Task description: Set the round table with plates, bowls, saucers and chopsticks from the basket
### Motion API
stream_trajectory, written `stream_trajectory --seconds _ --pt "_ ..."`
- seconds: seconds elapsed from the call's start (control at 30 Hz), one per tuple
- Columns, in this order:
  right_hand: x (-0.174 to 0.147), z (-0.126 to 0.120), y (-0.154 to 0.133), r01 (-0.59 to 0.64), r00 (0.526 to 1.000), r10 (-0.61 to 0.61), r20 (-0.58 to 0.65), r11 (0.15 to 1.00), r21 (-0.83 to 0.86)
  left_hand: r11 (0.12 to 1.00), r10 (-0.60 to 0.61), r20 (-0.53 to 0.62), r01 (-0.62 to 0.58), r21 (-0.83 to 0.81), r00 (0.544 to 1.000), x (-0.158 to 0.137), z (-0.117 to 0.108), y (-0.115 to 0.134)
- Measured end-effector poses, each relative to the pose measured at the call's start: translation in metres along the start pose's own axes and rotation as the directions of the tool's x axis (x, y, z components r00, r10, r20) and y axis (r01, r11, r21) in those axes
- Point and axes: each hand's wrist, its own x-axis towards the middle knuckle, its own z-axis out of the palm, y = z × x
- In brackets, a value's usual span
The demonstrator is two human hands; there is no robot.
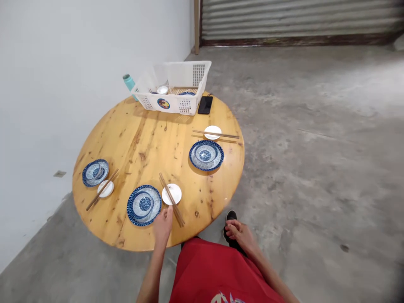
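One chopstick pair (pixel 171 199) crosses the white dish (pixel 177 192), presumably for cleanliness; your left hand (pixel 163 224) is nearby, hold unclear, your right hand (pixel 240 234) half-open.

Bright, glare on floor (pixel 369 94), blurred right edge

Head view, apparently angled forward-down.
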Motion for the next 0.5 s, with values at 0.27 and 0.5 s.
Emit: stream_trajectory --seconds 0.27,0.5 --pt "0.04 -0.145 -0.045 -0.012 1.0 0.013 -0.013 0.999 0.046 0.987 0.134 -0.326 -0.155 -0.041 0.936 -0.051 0.036 0.14" --pt "0.084 -0.219 -0.083 0.052 0.998 -0.051 -0.029 0.997 0.048 0.921 0.374 0.029 -0.367 -0.127 0.927 -0.079 0.155 0.256"
